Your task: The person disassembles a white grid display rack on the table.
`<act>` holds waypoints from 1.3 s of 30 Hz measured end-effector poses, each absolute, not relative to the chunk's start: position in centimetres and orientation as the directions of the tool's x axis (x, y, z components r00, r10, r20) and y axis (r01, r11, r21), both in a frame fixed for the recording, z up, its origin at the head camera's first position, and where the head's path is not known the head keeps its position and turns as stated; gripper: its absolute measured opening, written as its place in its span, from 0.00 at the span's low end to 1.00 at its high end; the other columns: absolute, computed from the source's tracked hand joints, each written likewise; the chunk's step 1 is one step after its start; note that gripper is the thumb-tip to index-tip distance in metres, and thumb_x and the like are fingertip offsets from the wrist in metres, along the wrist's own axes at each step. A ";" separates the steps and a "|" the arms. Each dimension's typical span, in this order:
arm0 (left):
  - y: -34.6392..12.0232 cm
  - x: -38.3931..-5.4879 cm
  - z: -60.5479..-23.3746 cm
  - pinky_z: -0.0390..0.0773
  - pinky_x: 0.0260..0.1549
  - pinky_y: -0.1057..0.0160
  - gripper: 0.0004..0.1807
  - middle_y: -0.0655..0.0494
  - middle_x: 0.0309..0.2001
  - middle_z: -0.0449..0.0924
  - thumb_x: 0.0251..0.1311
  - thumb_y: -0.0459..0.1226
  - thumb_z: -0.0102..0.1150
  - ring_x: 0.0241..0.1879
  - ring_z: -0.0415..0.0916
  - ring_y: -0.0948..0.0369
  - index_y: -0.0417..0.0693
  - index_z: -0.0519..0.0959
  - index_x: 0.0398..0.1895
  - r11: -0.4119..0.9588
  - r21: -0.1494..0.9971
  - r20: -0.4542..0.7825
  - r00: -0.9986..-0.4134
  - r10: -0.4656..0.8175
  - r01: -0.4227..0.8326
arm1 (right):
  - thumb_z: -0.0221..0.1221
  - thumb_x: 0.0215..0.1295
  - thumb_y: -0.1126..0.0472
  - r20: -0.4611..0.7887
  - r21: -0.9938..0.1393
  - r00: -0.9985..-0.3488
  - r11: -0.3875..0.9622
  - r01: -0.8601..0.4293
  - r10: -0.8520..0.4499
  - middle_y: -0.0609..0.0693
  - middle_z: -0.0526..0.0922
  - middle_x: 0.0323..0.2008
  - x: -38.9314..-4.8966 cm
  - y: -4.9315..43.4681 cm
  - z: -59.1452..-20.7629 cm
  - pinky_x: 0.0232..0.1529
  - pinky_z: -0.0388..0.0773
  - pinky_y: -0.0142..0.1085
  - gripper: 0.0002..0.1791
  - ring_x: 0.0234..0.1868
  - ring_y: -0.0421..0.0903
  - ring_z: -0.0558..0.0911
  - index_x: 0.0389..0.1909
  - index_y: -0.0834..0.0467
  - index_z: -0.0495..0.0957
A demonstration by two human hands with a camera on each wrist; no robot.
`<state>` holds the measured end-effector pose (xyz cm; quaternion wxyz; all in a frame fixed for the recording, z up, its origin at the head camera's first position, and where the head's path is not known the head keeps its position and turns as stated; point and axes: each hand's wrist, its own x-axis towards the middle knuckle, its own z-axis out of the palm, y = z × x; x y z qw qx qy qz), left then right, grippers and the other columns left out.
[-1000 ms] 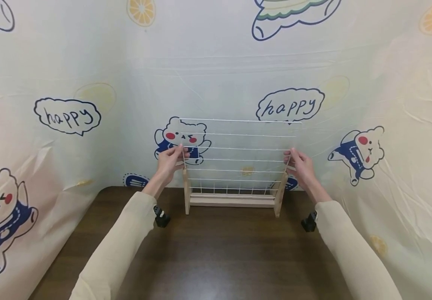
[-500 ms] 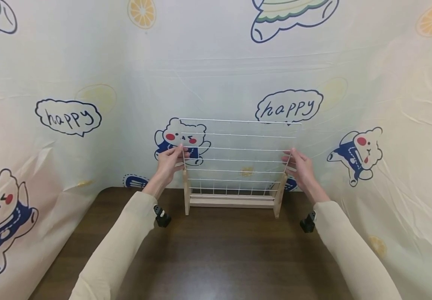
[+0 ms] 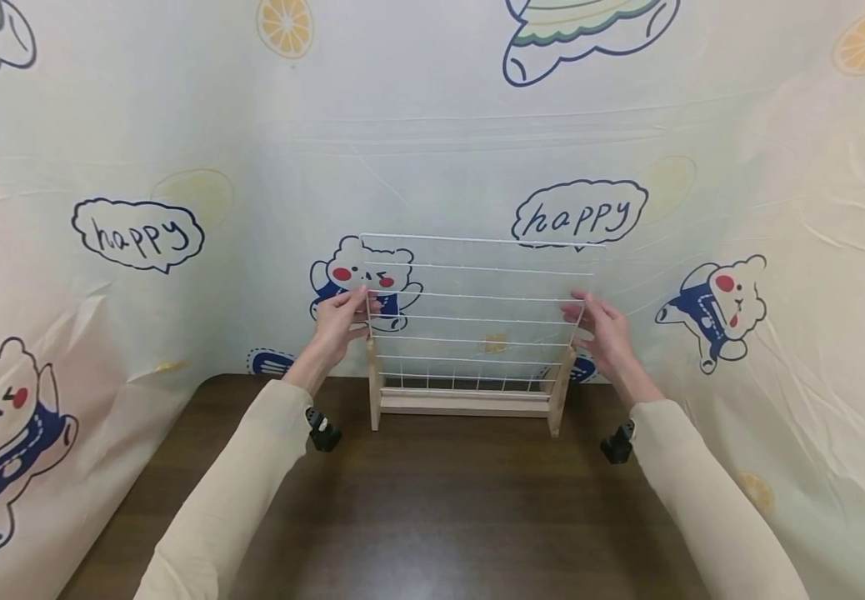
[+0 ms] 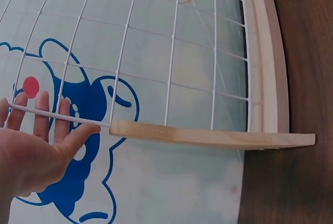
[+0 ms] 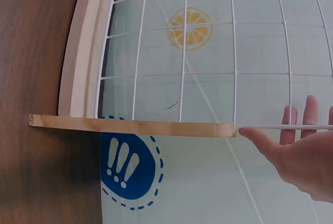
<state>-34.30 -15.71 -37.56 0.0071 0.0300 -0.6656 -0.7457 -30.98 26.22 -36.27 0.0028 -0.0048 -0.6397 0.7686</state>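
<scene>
While each grip (image 3: pixel 338 321) (image 3: pixel 603 329) holds, wire rack (image 3: pixel 470 340) between

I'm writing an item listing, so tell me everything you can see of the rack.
The rack has a white grid, apparently wire, rising above two pale, wood-looking side pieces joined low down by a bar of similar look. Nothing hangs on it. It stands upright near the far edge of the brown table, in front of a patterned cloth. The left hand and right hand each grip a side edge of the grid, above the wood.
</scene>
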 end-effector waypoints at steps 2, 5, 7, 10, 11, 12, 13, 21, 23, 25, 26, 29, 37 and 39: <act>-15.7 -34.3 -37.4 0.71 0.57 0.45 0.27 0.41 0.51 0.80 0.66 0.52 0.55 0.54 0.75 0.49 0.40 0.77 0.57 -0.109 0.994 -0.037 -0.998 -0.055 -0.031 | 0.43 0.77 0.48 -0.018 -0.982 -1.000 -0.187 0.017 0.004 0.64 0.65 0.67 -30.7 26.0 -35.6 0.66 0.55 0.59 0.30 0.68 0.61 0.61 0.70 0.63 0.59; -15.6 -34.2 -37.1 0.71 0.57 0.45 0.27 0.42 0.50 0.80 0.66 0.53 0.55 0.54 0.75 0.49 0.41 0.77 0.57 -0.098 0.995 -0.037 -0.997 -0.063 -0.030 | 0.42 0.77 0.48 -0.028 -0.984 -1.000 -0.178 0.027 0.002 0.66 0.62 0.67 -30.7 25.9 -35.1 0.67 0.54 0.59 0.30 0.68 0.61 0.61 0.70 0.64 0.58; -15.5 -34.2 -37.0 0.71 0.57 0.45 0.27 0.41 0.51 0.80 0.66 0.53 0.55 0.55 0.75 0.48 0.41 0.77 0.57 -0.096 0.995 -0.034 -0.997 -0.066 -0.027 | 0.41 0.77 0.47 -0.027 -0.987 -0.999 -0.160 0.024 0.018 0.65 0.64 0.67 -31.0 26.0 -35.3 0.66 0.54 0.59 0.30 0.67 0.60 0.63 0.70 0.64 0.59; -15.4 -34.1 -36.8 0.71 0.57 0.46 0.26 0.41 0.51 0.80 0.66 0.52 0.55 0.55 0.74 0.47 0.41 0.77 0.56 -0.101 0.994 -0.035 -0.997 -0.072 -0.028 | 0.41 0.76 0.44 -0.007 -0.995 -0.999 -0.098 0.002 0.052 0.63 0.69 0.64 -31.4 26.1 -35.9 0.65 0.57 0.59 0.31 0.65 0.58 0.68 0.68 0.62 0.62; -15.4 -34.1 -36.8 0.71 0.57 0.46 0.26 0.41 0.50 0.80 0.66 0.52 0.55 0.55 0.74 0.47 0.41 0.77 0.56 -0.100 0.995 -0.037 -0.996 -0.075 -0.029 | 0.40 0.76 0.43 0.002 -0.997 -0.998 -0.072 -0.007 0.062 0.61 0.71 0.63 -31.5 26.2 -36.0 0.65 0.58 0.59 0.31 0.64 0.57 0.69 0.68 0.62 0.63; -15.3 -34.1 -36.7 0.72 0.57 0.46 0.26 0.42 0.50 0.80 0.66 0.52 0.55 0.55 0.75 0.48 0.41 0.77 0.56 -0.101 0.994 -0.040 -0.996 -0.080 -0.032 | 0.40 0.76 0.43 0.009 -0.998 -0.997 -0.055 -0.013 0.070 0.61 0.73 0.62 -31.6 26.2 -36.1 0.65 0.59 0.59 0.31 0.63 0.56 0.71 0.67 0.62 0.63; -15.3 -34.1 -36.6 0.72 0.56 0.47 0.26 0.43 0.50 0.81 0.66 0.52 0.55 0.54 0.75 0.48 0.41 0.78 0.56 -0.101 0.994 -0.044 -0.995 -0.084 -0.035 | 0.40 0.76 0.43 0.017 -0.999 -0.997 -0.041 -0.020 0.073 0.60 0.73 0.61 -31.6 26.2 -36.2 0.64 0.59 0.59 0.31 0.62 0.56 0.71 0.67 0.62 0.64; -14.9 -34.1 -36.1 0.71 0.57 0.46 0.27 0.46 0.48 0.83 0.65 0.54 0.55 0.53 0.76 0.51 0.42 0.78 0.56 -0.089 0.996 -0.025 -0.995 -0.098 -0.016 | 0.40 0.77 0.44 0.068 -0.997 -0.995 -0.016 -0.070 0.075 0.63 0.72 0.61 -31.7 26.5 -36.2 0.64 0.59 0.59 0.31 0.61 0.57 0.72 0.67 0.63 0.64; -14.9 -34.1 -36.0 0.72 0.56 0.47 0.27 0.45 0.48 0.83 0.65 0.54 0.55 0.52 0.76 0.51 0.42 0.78 0.56 -0.083 0.997 -0.018 -0.995 -0.102 -0.010 | 0.40 0.76 0.45 0.078 -0.996 -0.994 -0.025 -0.080 0.072 0.64 0.72 0.61 -31.7 26.5 -36.2 0.65 0.59 0.58 0.31 0.62 0.58 0.71 0.66 0.64 0.65; -15.0 -34.0 -36.1 0.73 0.55 0.48 0.27 0.45 0.48 0.83 0.65 0.54 0.55 0.52 0.77 0.51 0.43 0.78 0.56 -0.073 0.997 -0.010 -0.994 -0.109 -0.002 | 0.41 0.76 0.44 0.080 -0.996 -0.994 -0.026 -0.082 0.069 0.63 0.72 0.61 -31.8 26.5 -36.3 0.64 0.62 0.56 0.31 0.62 0.58 0.70 0.66 0.63 0.65; -15.1 -34.0 -36.2 0.73 0.55 0.48 0.26 0.46 0.48 0.83 0.65 0.54 0.55 0.52 0.77 0.51 0.44 0.79 0.55 -0.064 0.998 -0.009 -0.993 -0.115 -0.002 | 0.42 0.76 0.44 0.076 -0.996 -0.995 -0.031 -0.078 0.072 0.63 0.72 0.61 -31.8 26.4 -36.3 0.64 0.63 0.55 0.30 0.62 0.58 0.70 0.66 0.63 0.66; -15.3 -34.0 -36.4 0.74 0.55 0.49 0.26 0.47 0.47 0.83 0.65 0.54 0.55 0.52 0.77 0.53 0.45 0.79 0.55 -0.038 0.999 -0.002 -0.992 -0.127 0.003 | 0.42 0.76 0.44 0.064 -0.997 -0.994 -0.036 -0.067 0.084 0.64 0.72 0.61 -31.9 26.2 -36.3 0.62 0.67 0.51 0.30 0.61 0.58 0.71 0.64 0.63 0.68; -15.1 -34.1 -36.0 0.73 0.56 0.47 0.25 0.46 0.47 0.82 0.66 0.53 0.54 0.52 0.77 0.51 0.45 0.79 0.55 -0.068 0.998 -0.002 -0.993 -0.117 0.006 | 0.45 0.75 0.45 0.065 -0.997 -0.987 -0.035 -0.071 0.146 0.63 0.76 0.50 -31.8 26.0 -35.8 0.45 0.80 0.37 0.30 0.53 0.54 0.77 0.62 0.66 0.70; -15.0 -34.1 -35.9 0.72 0.56 0.46 0.25 0.46 0.48 0.82 0.66 0.53 0.54 0.53 0.76 0.51 0.44 0.78 0.55 -0.075 0.997 -0.008 -0.995 -0.104 0.000 | 0.46 0.74 0.45 0.065 -0.997 -0.986 -0.032 -0.071 0.154 0.59 0.78 0.45 -31.6 26.2 -35.7 0.43 0.81 0.36 0.30 0.50 0.52 0.79 0.62 0.66 0.70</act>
